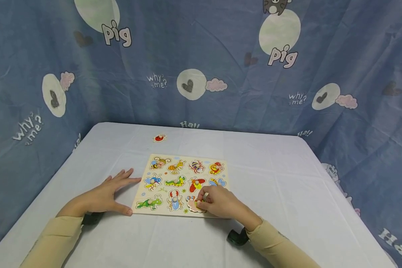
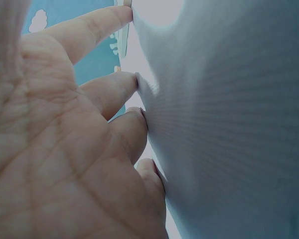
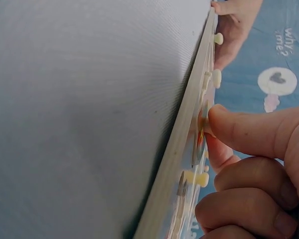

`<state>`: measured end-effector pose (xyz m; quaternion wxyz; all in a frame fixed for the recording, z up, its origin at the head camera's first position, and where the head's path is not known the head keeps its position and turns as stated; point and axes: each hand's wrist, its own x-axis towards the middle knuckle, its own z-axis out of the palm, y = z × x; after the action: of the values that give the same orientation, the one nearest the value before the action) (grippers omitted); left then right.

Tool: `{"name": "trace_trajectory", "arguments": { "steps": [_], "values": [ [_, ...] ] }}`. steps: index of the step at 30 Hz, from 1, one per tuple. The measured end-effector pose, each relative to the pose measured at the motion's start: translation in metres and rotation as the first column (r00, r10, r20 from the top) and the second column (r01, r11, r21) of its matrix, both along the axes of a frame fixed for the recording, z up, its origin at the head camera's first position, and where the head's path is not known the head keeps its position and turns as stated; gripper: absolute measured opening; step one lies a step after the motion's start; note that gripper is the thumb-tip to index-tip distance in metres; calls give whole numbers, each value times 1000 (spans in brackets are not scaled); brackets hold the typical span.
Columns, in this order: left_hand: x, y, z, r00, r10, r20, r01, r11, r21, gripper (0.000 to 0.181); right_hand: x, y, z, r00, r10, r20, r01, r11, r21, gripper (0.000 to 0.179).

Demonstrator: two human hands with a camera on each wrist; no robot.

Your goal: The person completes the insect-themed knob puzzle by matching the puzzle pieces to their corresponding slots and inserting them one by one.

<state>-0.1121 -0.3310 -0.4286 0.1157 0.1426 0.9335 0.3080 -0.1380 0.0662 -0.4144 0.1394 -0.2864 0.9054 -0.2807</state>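
Note:
A wooden peg puzzle board (image 1: pixel 161 191) with several insect pieces lies on the white table. My right hand (image 1: pixel 217 201) is over its near right part, thumb and index finger pinching the knob of a puzzle piece (image 3: pixel 201 134). That piece sits slightly tilted at the board's surface; the fingers hide much of it, so its insect cannot be told. Around the pinch is a pinkish, scalloped shape (image 1: pixel 192 204). Left of the board, my left hand (image 1: pixel 104 195) rests on the table with fingers spread, its thumb and index fingertips at the board's left edge.
A red ladybug piece (image 1: pixel 159 138) lies alone on the table beyond the board. The white tablecloth (image 1: pixel 271 167) runs back to a blue printed curtain (image 1: pixel 234 104). A beetle piece (image 1: pixel 175 201) and a red-winged insect piece (image 1: pixel 197 184) sit near the right hand.

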Motion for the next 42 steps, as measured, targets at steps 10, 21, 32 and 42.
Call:
{"name": "trace_trajectory", "arguments": {
  "steps": [10,21,32,42],
  "values": [
    [0,-1,-1,1000,-6,-7,6,1000,4,110,0,1,-3,999,8,-32,-7,999,49,10],
    [-1,-1,0,1000,-7,-10,7,1000,-5,110,-2,0,-4,1000,2,2,-2,1000,19,11],
    [-2,0,1,1000,-8,2,8,1000,-8,110,-12,1,3,994,28,110,-29,1000,4,16],
    [-1,-1,-1,1000,-3,-6,3,1000,2,111,-44,-12,16,990,87,114,-88,996,-2,22]
  ]
}}
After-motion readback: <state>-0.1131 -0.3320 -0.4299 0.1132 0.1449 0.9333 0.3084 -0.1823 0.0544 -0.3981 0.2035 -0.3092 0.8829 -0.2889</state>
